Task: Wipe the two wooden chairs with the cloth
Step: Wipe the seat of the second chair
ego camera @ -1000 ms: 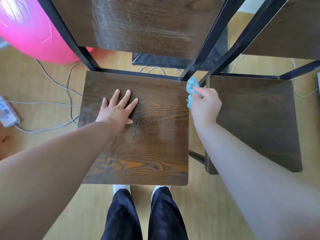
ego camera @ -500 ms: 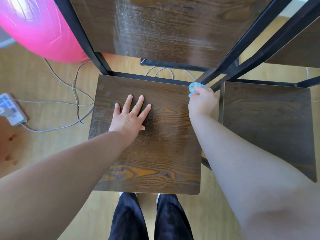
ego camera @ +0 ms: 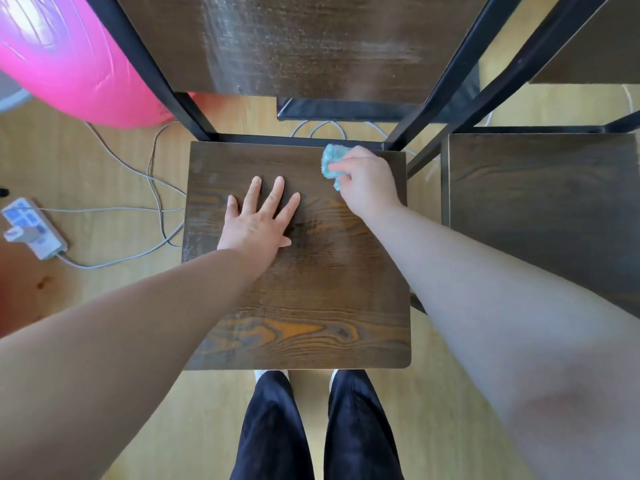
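Observation:
Two dark wooden chairs with black metal frames stand side by side. The near chair's seat [ego camera: 311, 306] lies right below me, and its backrest [ego camera: 294, 46] rises at the top. The second chair's seat [ego camera: 540, 202] is to the right. My left hand [ego camera: 259, 220] rests flat on the near seat, fingers spread. My right hand [ego camera: 367, 181] grips a bunched turquoise cloth [ego camera: 330, 162] and presses it on the seat's far right part, near the back edge.
A big pink exercise ball [ego camera: 69, 64] sits at the upper left. A white power strip [ego camera: 31, 226] and grey cables [ego camera: 156, 202] lie on the wooden floor left of the chair. My legs in dark trousers [ego camera: 311, 427] stand in front of the seat.
My right hand with the cloth has moved left, from the seat's far right corner by the frame onto the seat surface. My left hand has stayed flat on the seat.

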A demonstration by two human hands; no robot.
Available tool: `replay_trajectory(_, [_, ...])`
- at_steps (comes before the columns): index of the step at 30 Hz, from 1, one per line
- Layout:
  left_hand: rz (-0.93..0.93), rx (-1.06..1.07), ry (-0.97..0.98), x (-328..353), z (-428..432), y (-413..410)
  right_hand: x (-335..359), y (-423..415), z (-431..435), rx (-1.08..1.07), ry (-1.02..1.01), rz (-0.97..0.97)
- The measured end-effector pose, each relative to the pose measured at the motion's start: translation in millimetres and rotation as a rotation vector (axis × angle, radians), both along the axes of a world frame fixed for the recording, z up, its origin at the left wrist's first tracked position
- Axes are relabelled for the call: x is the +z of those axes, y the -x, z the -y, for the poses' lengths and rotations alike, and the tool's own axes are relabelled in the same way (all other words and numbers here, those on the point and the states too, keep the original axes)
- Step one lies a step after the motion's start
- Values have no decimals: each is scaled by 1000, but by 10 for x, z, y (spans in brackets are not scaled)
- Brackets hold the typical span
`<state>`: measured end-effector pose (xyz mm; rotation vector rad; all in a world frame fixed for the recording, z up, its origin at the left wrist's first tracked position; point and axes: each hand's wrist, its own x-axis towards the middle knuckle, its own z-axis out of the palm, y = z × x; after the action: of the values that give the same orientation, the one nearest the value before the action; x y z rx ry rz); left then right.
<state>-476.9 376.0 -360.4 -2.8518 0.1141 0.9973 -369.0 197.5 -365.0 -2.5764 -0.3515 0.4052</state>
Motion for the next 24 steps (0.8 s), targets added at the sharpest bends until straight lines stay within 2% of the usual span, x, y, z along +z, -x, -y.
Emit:
replay_trajectory(4, [9,9,13,-19,-8,1,23,564,297,262,-46,-12])
replay_trajectory(11, [3,6,7,8,-14,1,26,1931,711,528,-123,-93])
replay_trajectory(15, [8,9,23,15,-21,-2,35,2550,839,553,-174,-214])
replay_trajectory(19, [18,15,31,23,-27,-11,58,2818,907,595,-173,-308])
replay_trajectory(21, [33,11,29,8,-31,-5,170,2739,924,579,-203,-305])
replay_trajectory(24, [56,7,40,2,-48,-1,404,2134,925,461,-223,-172])
